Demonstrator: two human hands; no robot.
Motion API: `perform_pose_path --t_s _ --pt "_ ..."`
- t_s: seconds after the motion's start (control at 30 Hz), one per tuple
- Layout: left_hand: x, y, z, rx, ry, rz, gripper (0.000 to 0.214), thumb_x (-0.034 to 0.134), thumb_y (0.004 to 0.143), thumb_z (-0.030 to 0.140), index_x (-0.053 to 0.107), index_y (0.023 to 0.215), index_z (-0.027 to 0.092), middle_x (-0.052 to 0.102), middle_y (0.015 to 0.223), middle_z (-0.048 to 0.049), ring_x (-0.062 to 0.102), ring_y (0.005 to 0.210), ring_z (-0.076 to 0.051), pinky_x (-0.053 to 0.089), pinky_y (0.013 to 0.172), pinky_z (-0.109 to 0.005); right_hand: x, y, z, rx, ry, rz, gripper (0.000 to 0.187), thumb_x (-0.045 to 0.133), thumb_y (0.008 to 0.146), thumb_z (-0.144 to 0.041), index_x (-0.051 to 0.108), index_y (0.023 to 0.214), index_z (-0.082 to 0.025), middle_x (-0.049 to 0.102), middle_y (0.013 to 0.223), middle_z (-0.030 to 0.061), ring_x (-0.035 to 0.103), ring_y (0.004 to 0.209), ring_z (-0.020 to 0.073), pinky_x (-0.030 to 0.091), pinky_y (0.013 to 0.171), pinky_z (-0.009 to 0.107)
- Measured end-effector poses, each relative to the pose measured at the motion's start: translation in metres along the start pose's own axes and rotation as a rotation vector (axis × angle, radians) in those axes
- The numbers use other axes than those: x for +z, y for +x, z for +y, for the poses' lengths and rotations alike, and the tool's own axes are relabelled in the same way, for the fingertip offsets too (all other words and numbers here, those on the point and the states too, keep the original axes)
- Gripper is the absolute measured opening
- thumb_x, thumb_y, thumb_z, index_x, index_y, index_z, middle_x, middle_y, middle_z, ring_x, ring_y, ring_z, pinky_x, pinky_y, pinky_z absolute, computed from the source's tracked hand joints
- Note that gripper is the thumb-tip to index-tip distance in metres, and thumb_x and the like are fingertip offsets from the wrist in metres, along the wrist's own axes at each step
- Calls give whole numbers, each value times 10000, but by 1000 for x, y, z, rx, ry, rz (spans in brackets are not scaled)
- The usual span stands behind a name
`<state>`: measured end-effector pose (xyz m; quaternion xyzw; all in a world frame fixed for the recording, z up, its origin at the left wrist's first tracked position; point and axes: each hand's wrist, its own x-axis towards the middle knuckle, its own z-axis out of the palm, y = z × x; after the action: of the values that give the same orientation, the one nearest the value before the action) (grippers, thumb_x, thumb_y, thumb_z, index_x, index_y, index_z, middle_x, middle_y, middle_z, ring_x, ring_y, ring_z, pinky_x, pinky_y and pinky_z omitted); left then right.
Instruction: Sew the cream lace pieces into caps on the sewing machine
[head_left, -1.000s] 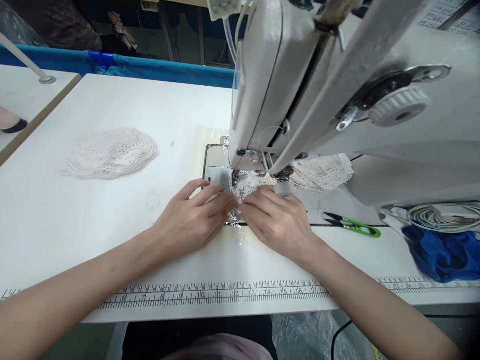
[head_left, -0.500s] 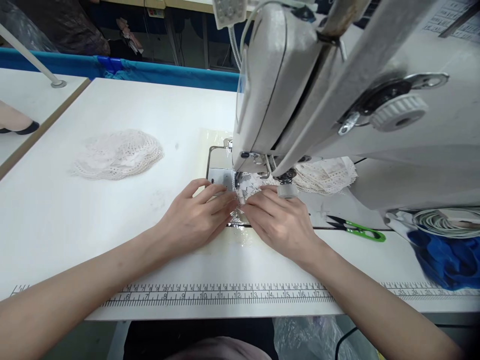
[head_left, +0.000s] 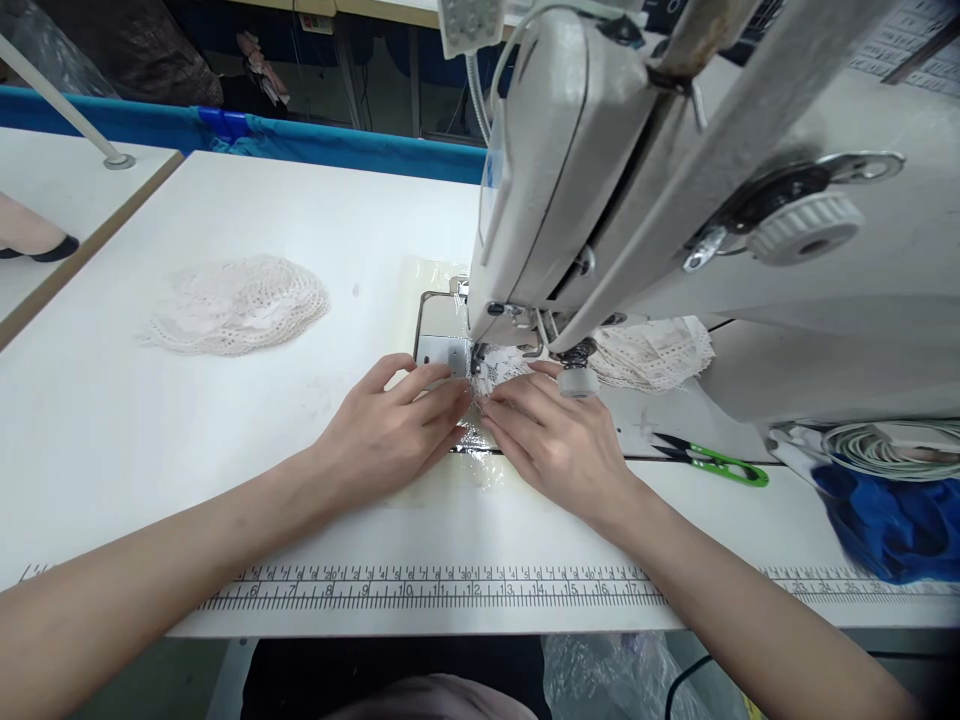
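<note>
Left hand (head_left: pixel 390 430) and right hand (head_left: pixel 566 445), whether pinching I cannot tell, seemingly guide lace (head_left: pixel 499 368) under the machine's (head_left: pixel 536 180) head for stitching, which next calls for steady, even feeding.

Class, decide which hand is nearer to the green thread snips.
Right: the right hand lies left of the green thread snips, apart from them; the left hand is farther left.

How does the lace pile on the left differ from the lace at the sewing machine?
The left lace pile lies untouched; the machine lace reaches the right hand. The left lace pile is in open view, while the machine lace is partly hidden by the sewing machine. Both are pale, with small holes.
</note>
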<state>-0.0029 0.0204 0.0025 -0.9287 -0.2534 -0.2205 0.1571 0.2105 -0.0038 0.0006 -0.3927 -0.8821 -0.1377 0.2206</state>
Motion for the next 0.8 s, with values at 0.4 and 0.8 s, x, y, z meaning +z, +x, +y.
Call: perform_pose_path --t_s 0.4,0.8 --pt "4 0 -3 -53 0 1 166 559 942 211 683 1046 174 740 1083 -15 647 1034 -192 443 843 -382 0 1 -1 32 -22 -29 168 564 943 -227 716 989 -173 731 907 27 624 743 148 470 834 351" --pt "4 3 -5 -108 35 -85 220 509 973 272 651 1108 172 709 1175 -35 628 1092 -217 440 888 -417 2 1 0 53 -9 -73 201 541 962 -240 703 1063 -179 743 1007 42 647 872 182 461 901 385"
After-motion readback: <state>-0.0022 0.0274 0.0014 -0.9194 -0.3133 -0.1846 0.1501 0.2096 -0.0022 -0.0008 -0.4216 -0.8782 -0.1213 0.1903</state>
